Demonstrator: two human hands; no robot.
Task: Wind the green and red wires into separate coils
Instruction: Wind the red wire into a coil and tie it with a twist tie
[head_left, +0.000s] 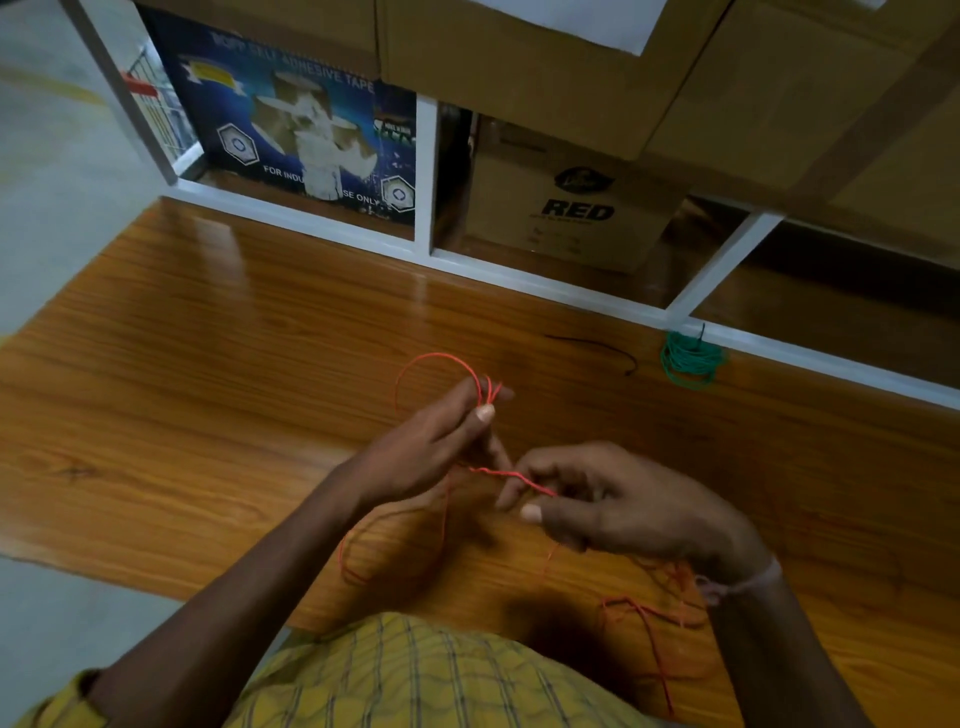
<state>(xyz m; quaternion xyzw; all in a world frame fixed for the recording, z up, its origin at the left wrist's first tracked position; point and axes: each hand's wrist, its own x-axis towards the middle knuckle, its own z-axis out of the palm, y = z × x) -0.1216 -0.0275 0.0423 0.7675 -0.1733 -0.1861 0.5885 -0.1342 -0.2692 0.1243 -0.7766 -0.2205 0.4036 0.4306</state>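
The red wire (511, 476) runs between both hands above the wooden table (218, 332). My left hand (431, 447) pinches a few red turns at its fingertips, and a loop arcs up to the left of them. My right hand (618, 504) pinches the wire a little to the right, fingers curled round it. Loose red wire hangs below the hands and trails over the table's near right part. The green wire (691, 359) lies wound in a coil at the far right of the table, apart from both hands.
A black cable tie (597, 348) lies on the table left of the green coil. A white-framed shelf (426, 208) stands behind the table with a blue tape carton (291, 140) and cardboard boxes (571, 208). Grey floor shows at the left.
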